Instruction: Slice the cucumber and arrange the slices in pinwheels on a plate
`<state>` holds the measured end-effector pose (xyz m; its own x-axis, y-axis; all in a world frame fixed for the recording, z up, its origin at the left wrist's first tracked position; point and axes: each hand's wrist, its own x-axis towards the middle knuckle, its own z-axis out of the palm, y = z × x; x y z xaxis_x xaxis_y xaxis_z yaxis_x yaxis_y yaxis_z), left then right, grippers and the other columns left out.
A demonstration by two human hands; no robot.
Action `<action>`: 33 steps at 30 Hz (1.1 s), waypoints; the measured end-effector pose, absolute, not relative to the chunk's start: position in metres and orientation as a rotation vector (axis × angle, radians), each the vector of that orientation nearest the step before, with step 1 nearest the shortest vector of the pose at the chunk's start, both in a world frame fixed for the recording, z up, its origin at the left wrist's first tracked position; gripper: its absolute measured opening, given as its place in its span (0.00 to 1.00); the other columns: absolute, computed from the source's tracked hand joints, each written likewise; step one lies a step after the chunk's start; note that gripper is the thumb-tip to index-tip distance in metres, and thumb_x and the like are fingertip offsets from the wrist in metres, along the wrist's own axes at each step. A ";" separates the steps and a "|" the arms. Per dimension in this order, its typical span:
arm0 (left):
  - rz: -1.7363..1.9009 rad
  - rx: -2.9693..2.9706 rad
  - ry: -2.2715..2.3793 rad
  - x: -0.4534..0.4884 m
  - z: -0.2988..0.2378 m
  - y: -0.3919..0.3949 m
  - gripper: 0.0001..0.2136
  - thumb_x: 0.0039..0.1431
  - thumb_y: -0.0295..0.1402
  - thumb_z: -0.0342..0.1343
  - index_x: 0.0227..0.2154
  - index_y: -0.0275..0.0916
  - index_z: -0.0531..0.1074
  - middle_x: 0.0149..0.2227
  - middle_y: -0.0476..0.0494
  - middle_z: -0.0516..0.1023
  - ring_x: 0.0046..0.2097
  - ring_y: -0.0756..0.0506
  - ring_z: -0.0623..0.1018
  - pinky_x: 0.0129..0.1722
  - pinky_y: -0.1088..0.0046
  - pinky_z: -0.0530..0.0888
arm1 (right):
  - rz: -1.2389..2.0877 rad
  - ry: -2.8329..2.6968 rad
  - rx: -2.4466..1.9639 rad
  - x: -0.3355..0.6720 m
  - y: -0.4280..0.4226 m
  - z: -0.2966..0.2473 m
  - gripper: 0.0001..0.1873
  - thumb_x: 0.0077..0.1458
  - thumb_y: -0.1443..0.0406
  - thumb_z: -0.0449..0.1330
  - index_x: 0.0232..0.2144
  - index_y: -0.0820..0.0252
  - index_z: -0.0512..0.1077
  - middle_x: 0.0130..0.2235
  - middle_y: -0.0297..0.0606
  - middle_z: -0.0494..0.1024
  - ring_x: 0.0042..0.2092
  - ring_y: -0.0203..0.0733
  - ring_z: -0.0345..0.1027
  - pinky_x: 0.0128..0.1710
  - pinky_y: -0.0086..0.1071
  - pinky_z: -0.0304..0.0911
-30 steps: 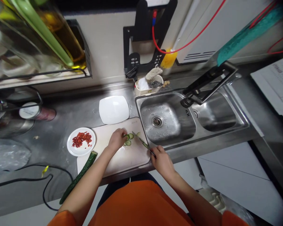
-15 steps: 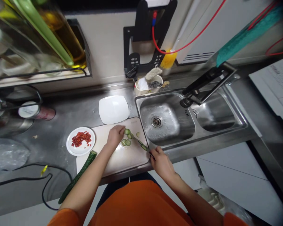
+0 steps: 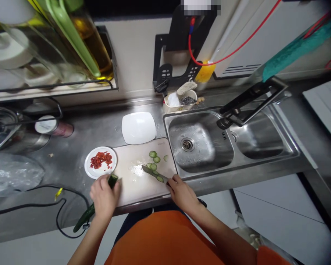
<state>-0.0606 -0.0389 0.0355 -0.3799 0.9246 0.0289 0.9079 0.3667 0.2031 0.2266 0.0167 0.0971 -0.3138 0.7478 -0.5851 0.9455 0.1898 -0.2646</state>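
My left hand (image 3: 104, 194) is wrapped round a long dark green cucumber (image 3: 85, 217) near its cut end, at the left edge of the white cutting board (image 3: 132, 187). In my right hand (image 3: 182, 192) is the handle of a knife (image 3: 146, 169), its blade lying low over the board and pointing left. Several cucumber slices (image 3: 153, 154) rest on the board's right part, beside and behind the blade. One slice sits against the blade near my fingers. Chopped red pieces (image 3: 100, 159) fill part of a round white plate (image 3: 114, 167) just behind my left hand.
A white square dish (image 3: 138, 128) stands behind the board. To the right is a steel double sink (image 3: 198, 143) with a black faucet (image 3: 231, 114). Black cables (image 3: 44, 211), a plastic bag (image 3: 13, 176) and a pink can (image 3: 62, 129) occupy the left counter. An oil bottle (image 3: 95, 48) stands on the rack above.
My left hand has left the slices, moved left and taken hold of the cucumber. The knife has shifted left over the board, and the camera view has moved a little.
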 end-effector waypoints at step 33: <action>0.735 1.992 1.702 0.007 -0.001 -0.004 0.13 0.59 0.31 0.50 0.47 0.39 0.67 0.46 0.40 0.74 0.49 0.43 0.72 0.51 0.60 0.71 | -0.888 1.972 1.557 0.189 0.023 0.084 0.19 0.55 0.76 0.44 0.47 0.60 0.62 0.43 0.44 0.72 0.40 0.43 0.70 0.34 0.30 0.57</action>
